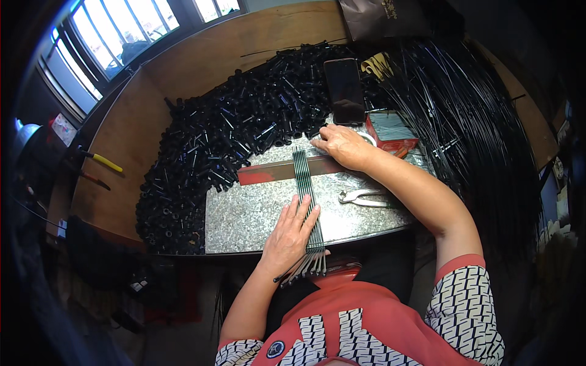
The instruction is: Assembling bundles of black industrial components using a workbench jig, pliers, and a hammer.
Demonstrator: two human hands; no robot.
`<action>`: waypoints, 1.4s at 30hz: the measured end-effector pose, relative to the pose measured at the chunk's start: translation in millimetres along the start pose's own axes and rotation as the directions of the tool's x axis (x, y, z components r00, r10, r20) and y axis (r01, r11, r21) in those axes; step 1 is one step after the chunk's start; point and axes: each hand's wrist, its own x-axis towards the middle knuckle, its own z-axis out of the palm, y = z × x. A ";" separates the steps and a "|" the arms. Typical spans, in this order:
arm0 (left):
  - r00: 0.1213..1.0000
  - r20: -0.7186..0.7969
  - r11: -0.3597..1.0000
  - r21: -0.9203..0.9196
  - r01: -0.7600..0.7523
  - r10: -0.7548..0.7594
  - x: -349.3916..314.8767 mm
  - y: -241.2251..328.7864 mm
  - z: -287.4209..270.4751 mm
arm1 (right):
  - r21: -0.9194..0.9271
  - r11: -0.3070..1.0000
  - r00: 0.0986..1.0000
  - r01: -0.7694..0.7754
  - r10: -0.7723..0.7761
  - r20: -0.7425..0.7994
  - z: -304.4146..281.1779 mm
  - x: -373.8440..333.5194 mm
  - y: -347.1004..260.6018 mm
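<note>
Several thin dark rods [303, 177] lie side by side across a speckled grey board [238, 222], their black-tipped near ends sticking out past its front edge. My left hand [290, 235] rests over them with fingers extended, and what looks like its thumb tip shows on the far side underneath, so it grips the rods. At the board's back edge, my right hand [345, 146] has its fingers bent together beside the black pile; whatever is between the fingertips is hidden. Beneath the rods runs a reddish-brown flat bar [262, 172].
Small black tubular parts [244, 110] are heaped behind and left of the board inside a wooden-walled bin [113, 177]. Metal pincers [364, 197] lie right, near a red box [400, 145]. A phone [344, 91] stands behind; long black rods [470, 116] fill the right.
</note>
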 end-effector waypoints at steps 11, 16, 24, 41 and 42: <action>1.000 -0.008 1.000 -0.003 -0.003 0.003 -0.4 1.5 -0.9 | 0.038 0.999 1.000 -0.002 0.003 -0.023 2.9 -0.9 -1.7; 1.000 -0.005 0.999 -0.025 -0.021 0.021 2.2 2.0 -0.2 | -0.001 1.000 0.999 0.008 -0.008 -0.043 -0.4 -1.6 0.2; 0.999 0.003 0.999 -0.035 0.032 -0.032 -1.0 0.5 -2.4 | 0.032 0.999 0.999 0.015 -0.013 -0.048 0.1 3.1 -4.8; 1.000 0.005 1.000 -0.020 0.019 -0.019 -0.3 0.4 1.4 | -0.013 1.000 1.000 0.008 -0.008 0.016 1.4 1.8 -4.3; 1.000 0.009 1.000 -0.017 0.014 -0.014 0.4 1.6 0.6 | -0.020 1.000 1.000 0.002 -0.002 0.000 0.3 -0.2 -4.5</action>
